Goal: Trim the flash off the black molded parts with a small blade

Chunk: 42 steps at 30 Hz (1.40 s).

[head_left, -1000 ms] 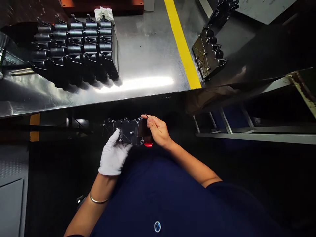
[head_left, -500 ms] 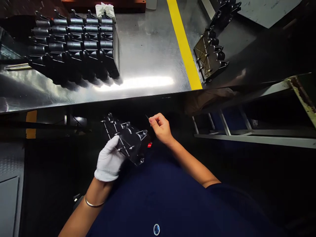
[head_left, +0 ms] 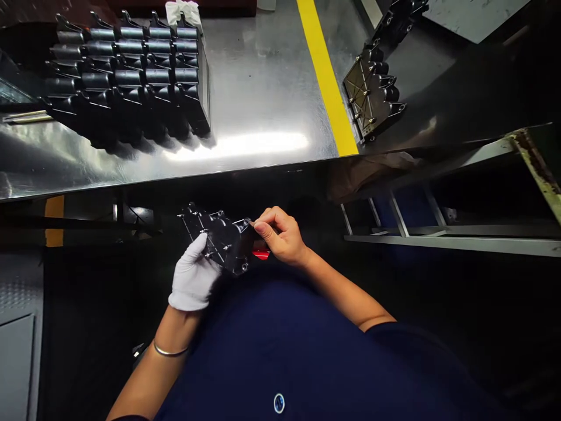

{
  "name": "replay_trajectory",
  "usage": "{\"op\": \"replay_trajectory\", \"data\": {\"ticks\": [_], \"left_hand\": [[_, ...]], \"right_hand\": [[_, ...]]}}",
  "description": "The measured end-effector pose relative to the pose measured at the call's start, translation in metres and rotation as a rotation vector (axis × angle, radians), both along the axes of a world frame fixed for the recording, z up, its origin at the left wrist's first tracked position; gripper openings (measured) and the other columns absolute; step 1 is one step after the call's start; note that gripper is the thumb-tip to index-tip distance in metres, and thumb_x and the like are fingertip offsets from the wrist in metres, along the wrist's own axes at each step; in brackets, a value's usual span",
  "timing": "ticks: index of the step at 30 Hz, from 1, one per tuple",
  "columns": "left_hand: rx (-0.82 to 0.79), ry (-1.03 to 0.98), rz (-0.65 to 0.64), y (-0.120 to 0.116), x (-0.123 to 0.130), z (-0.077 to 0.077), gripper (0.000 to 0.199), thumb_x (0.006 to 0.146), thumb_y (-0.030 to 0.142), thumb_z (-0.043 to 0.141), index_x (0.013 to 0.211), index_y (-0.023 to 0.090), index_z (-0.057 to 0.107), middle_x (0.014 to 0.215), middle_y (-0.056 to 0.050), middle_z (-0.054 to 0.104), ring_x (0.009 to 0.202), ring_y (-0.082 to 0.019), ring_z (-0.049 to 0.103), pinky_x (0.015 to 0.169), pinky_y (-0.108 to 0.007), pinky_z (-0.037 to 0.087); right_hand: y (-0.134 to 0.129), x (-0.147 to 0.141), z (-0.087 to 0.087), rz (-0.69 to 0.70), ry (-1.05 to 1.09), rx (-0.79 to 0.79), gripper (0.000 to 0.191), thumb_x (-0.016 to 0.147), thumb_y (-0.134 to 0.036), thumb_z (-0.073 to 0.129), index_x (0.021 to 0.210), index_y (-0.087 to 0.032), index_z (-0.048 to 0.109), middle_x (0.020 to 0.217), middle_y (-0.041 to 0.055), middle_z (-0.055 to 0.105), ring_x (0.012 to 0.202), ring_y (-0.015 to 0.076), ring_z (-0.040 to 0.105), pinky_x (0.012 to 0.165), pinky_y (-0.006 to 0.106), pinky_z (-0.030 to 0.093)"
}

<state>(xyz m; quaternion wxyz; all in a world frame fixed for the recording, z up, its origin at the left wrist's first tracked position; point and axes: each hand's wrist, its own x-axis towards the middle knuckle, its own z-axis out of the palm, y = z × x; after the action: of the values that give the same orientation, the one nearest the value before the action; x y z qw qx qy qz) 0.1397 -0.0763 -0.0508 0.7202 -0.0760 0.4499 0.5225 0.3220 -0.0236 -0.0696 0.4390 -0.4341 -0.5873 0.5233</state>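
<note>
My left hand point(head_left: 193, 275), in a white glove, is closed on the edge of a black moulded housing point(head_left: 225, 240) with metal pins and round screw bosses. It is held tilted in front of my body, below the bench edge. My bare right hand point(head_left: 283, 237) pinches a thin, dark, pointed tool point(head_left: 252, 223). Its tip meets the boss at the housing's right corner; most of the tool is hidden by the fingers. A small red object point(head_left: 262, 255) shows just under the right hand; whether it belongs to the tool I cannot tell.
On the metal bench point(head_left: 263, 88) several black housings point(head_left: 127, 82) stand in a block at left, a white cloth point(head_left: 184, 14) behind them. Right of a yellow stripe point(head_left: 326, 76) stand another housing point(head_left: 370, 96) and more parts. A metal frame point(head_left: 438, 245) is below right.
My right hand has moved left and slightly down, bringing the tool's tip from beside the housing onto its corner boss. The housing has shifted slightly up and left in my left hand.
</note>
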Motion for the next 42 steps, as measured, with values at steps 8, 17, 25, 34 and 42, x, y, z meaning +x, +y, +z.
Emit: {"op": "replay_trajectory", "data": {"ticks": [8,17,25,34,42], "left_hand": [[0.207,0.270,-0.145,-0.005,-0.015,0.008,0.033,0.050,0.015,0.084,0.082,0.021,0.076,0.076,-0.002,0.077,0.066,-0.019,0.072,0.062,-0.024,0.060],[0.296,0.318,-0.244,0.002,-0.023,0.001,0.044,0.052,0.021,0.086,0.094,0.018,0.074,0.082,-0.005,0.076,0.070,-0.021,0.071,0.065,-0.027,0.059],[0.286,0.326,-0.323,0.002,-0.022,-0.001,0.041,0.049,0.027,0.088,0.086,0.015,0.075,0.081,-0.010,0.076,0.076,-0.028,0.072,0.067,-0.034,0.060],[0.204,0.215,-0.158,0.001,-0.018,-0.002,0.036,0.048,0.019,0.090,0.080,0.018,0.075,0.077,-0.002,0.076,0.066,-0.017,0.070,0.061,-0.023,0.058],[0.184,0.152,-0.138,-0.006,-0.010,-0.008,0.026,0.054,0.025,0.089,0.074,0.018,0.075,0.082,-0.004,0.077,0.067,-0.018,0.071,0.062,-0.025,0.060]], "right_hand": [[0.001,0.022,0.011,0.328,-0.149,0.078,0.044,0.098,-0.047,0.038,0.068,-0.018,0.052,0.052,-0.0031,0.053,0.045,0.0068,0.047,0.049,0.021,0.037],[-0.002,0.026,0.021,0.554,-0.213,0.619,0.048,0.082,-0.060,0.062,0.065,-0.016,0.054,0.055,-0.0031,0.048,0.051,0.0079,0.041,0.049,0.022,0.030],[0.001,0.028,0.023,0.618,-0.256,0.573,0.056,0.085,-0.066,0.049,0.058,-0.017,0.048,0.055,-0.0032,0.044,0.052,0.0072,0.040,0.050,0.022,0.026],[0.003,0.026,0.023,0.444,-0.374,0.712,0.055,0.088,-0.063,0.048,0.060,-0.016,0.050,0.057,-0.0022,0.045,0.053,0.0077,0.039,0.050,0.023,0.023],[0.005,0.025,0.024,0.321,-0.402,0.773,0.054,0.089,-0.063,0.047,0.062,-0.016,0.050,0.057,-0.0027,0.044,0.054,0.0080,0.038,0.051,0.022,0.026]]}}
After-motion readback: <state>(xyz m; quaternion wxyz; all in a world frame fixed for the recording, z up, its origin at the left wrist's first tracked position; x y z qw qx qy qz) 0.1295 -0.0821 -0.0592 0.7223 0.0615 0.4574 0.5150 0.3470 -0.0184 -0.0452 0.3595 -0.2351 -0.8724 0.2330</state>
